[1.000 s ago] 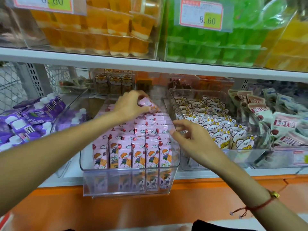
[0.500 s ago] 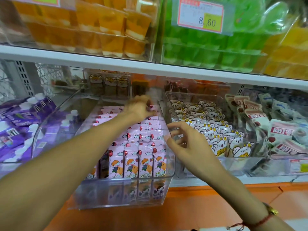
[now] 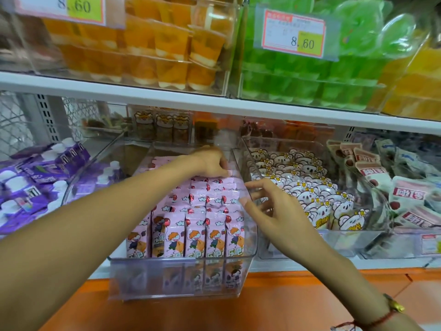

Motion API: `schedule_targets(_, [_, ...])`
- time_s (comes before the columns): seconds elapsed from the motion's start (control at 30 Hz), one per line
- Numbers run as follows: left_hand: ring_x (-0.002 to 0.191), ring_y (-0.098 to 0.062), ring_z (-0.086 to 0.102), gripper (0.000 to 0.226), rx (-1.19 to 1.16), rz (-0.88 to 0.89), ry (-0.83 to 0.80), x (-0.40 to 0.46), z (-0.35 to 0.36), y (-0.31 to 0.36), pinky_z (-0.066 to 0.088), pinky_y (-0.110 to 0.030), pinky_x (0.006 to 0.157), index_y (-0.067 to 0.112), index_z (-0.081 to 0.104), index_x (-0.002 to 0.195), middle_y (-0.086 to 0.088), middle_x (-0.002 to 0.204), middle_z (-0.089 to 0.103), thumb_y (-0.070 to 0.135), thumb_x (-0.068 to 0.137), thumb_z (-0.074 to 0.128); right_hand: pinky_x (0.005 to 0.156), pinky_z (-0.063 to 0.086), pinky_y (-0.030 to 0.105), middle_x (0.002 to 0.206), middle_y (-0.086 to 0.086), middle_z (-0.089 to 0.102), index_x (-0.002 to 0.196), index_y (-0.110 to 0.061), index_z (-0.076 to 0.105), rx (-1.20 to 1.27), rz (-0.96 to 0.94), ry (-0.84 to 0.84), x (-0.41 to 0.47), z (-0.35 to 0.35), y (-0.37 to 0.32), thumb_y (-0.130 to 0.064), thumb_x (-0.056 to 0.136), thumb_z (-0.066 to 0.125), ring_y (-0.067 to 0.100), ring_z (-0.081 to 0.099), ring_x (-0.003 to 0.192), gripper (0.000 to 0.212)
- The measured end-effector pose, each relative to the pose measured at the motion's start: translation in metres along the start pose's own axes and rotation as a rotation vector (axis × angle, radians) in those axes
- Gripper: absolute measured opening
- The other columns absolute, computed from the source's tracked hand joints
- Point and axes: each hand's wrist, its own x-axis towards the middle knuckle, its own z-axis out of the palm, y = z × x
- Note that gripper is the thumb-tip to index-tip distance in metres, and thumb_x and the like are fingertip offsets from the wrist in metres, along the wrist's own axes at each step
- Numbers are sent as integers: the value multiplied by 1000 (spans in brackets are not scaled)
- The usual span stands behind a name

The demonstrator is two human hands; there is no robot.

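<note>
Hidden: our left hand [image 3: 211, 163] shows only its back; thumb and palm are out of sight
Left hand: fingers curl down onto the rear row of pink packets [image 3: 205, 211]; we cannot tell whether they pinch one or only press on it
Packets: upright in rows inside the clear bin [image 3: 176, 280], which juts out past the lower shelf [image 3: 310, 265]
Right hand: our right hand [image 3: 276, 211] is spread and holds nothing, over the bin's right wall; touching or not, we cannot tell
Cut off: both forearms run out of frame below; a bracelet [image 3: 381, 318] sits on our right wrist
Blurred: goods at the shelf back, behind the bin, are too dim to name
In the way: our left forearm crosses the bin's left side and covers packets there
Around: purple pouches [image 3: 35, 182] to the left, white packets [image 3: 310, 187] in the next bin to the right, orange cups [image 3: 167, 44] and green cups [image 3: 298, 91] on the upper shelf [image 3: 119, 89], and a price tag [image 3: 294, 34] reading 8.60
</note>
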Motion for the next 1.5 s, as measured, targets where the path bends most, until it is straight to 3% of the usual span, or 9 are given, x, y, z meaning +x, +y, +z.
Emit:
schedule_targets(0.13, [101,-24,61,22,-104,-56,169,-2,3,2,51,-32,85,11,67,110,-7,117,65,25,94,59,68,51,30,91,-15,62,116,-28,54,-2,8,-9,0,0,1,-38,91,57,-2,59,70,27])
schedule_targets(0.33, [85,-18,66,13,-823,-161,639,-24,-8,20,56,-24,74,10,63,106,-9,106,67,14,96,55,56,42,13,82,-22,58,113,-30,53,-6,13,14,1,2,1,-39,92,55,-7,57,68,23])
schedule_targets(0.4, [98,-18,65,14,-958,-220,779,-38,-11,23,53,-29,83,13,63,106,-6,109,68,20,96,56,57,43,15,80,-22,59,111,-31,54,-16,15,13,2,2,0,-39,92,55,-7,57,69,20])
schedule_targets(0.57, [76,-1,61,8,-1035,-93,992,-98,-15,28,48,-19,69,14,60,98,5,86,65,21,97,56,70,44,20,94,-12,64,107,-23,62,52,-41,203,3,-4,-15,-31,92,57,1,56,83,17])
schedule_targets(0.67, [85,-4,63,7,-1005,9,964,-134,-9,32,53,-23,78,26,63,95,8,91,68,21,95,58,79,43,14,106,-7,62,117,-25,59,186,-147,253,-3,-5,-36,-38,90,59,2,55,94,30])
schedule_targets(0.77, [85,1,65,8,-1078,65,875,-156,-4,39,52,-19,77,28,67,93,12,89,71,22,92,61,99,41,28,130,-13,52,136,-32,45,217,-131,16,-7,5,-51,-56,87,51,2,47,120,55])
schedule_targets(1.07, [104,1,61,23,-1088,-10,688,-165,12,29,54,-27,90,28,62,108,15,111,65,11,93,57,79,52,20,105,1,72,122,-14,60,814,233,-69,9,18,-55,-25,96,54,11,68,95,29])
schedule_targets(1.17, [91,10,60,33,-993,27,588,-166,20,30,53,-15,73,32,60,104,20,103,64,8,83,67,66,49,13,93,-5,72,121,-13,60,860,249,-54,10,21,-58,-23,96,54,3,68,81,27])
schedule_targets(1.5, [104,8,57,41,-842,91,644,-165,25,30,50,-16,83,36,49,113,23,113,61,28,81,74,79,55,23,94,-3,72,119,-9,55,898,205,40,7,19,-58,-15,88,65,8,69,87,33])
